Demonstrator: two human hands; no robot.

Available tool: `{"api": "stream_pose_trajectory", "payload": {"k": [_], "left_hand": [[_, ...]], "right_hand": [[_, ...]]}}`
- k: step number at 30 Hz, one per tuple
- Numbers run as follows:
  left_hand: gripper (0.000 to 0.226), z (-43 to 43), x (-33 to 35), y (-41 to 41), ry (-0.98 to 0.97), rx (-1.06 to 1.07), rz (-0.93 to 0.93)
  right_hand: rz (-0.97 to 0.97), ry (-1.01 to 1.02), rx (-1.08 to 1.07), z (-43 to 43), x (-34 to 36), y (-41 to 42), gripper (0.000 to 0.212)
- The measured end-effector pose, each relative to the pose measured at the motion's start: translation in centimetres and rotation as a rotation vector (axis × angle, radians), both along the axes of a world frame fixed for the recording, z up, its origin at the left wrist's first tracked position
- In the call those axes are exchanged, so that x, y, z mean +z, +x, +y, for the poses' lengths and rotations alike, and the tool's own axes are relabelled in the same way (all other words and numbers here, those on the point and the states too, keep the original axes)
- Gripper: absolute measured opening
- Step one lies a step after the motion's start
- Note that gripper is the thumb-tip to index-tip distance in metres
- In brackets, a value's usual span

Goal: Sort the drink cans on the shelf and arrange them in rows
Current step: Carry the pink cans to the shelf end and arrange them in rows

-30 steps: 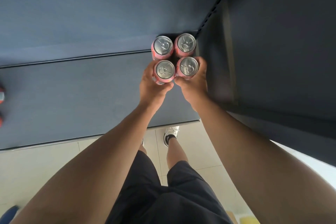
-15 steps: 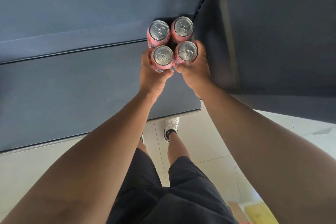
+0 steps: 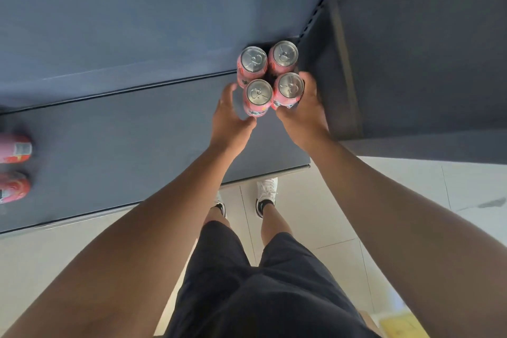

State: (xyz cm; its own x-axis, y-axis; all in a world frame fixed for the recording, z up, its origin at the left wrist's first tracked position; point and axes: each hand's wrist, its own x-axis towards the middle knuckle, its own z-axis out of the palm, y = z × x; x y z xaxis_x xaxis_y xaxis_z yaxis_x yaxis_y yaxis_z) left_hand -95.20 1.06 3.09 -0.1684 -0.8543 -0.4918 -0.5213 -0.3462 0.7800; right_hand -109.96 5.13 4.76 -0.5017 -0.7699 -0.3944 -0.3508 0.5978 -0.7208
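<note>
Your left hand [image 3: 230,118] released front-left can [image 3: 259,93]; right hand [image 3: 301,112] gripped front-right can [image 3: 290,86]. Stray cans [image 3: 15,149] lay leftward, nearer left hand.

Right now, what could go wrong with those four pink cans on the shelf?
The right hand grips the front-right pink metal can, which is packed tight against the back pink cans. A careless pull away could knock the rows crooked. The left hand sits loose beside the front-left pink can, so a bump might topple it.
</note>
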Motion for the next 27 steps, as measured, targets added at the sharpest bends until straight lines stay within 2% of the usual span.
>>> {"api": "stream_pose_trajectory", "payload": {"k": [3, 6, 11, 15, 19, 27], "left_hand": [[0.067, 0.9, 2.0, 1.2, -0.053, -0.056, -0.091], [0.053, 2.4, 4.2, 2.5, -0.154, -0.166, -0.224], [0.042, 4.2, 8.4, 4.1, -0.257, -0.277, -0.524], [0.042, 5.2, 10.5, 4.8, -0.317, -0.31, -0.659], [0.043, 5.8, 12.0, 5.3, -0.283, -0.282, -0.78], [0.043, 8.5, 13.6, 7.8, -0.172, -0.173, -0.928]], "right_hand": [[0.151, 0.067, 0.08, 1.1, 2.0, 0.5, 0.068], [0.3, 0.19, 0.253, 2.1, 4.4, 1.1, 0.065], [0.519, 0.27, 0.502, 2.9, 7.7, 1.9, 0.043], [0.581, 0.226, 0.625, 2.9, 9.5, 2.5, 0.041], [0.626, 0.142, 0.722, 2.5, 10.8, 3.3, 0.04], [0.693, 0.137, 0.917, 1.9, 12.7, 6.9, 0.037]]}}
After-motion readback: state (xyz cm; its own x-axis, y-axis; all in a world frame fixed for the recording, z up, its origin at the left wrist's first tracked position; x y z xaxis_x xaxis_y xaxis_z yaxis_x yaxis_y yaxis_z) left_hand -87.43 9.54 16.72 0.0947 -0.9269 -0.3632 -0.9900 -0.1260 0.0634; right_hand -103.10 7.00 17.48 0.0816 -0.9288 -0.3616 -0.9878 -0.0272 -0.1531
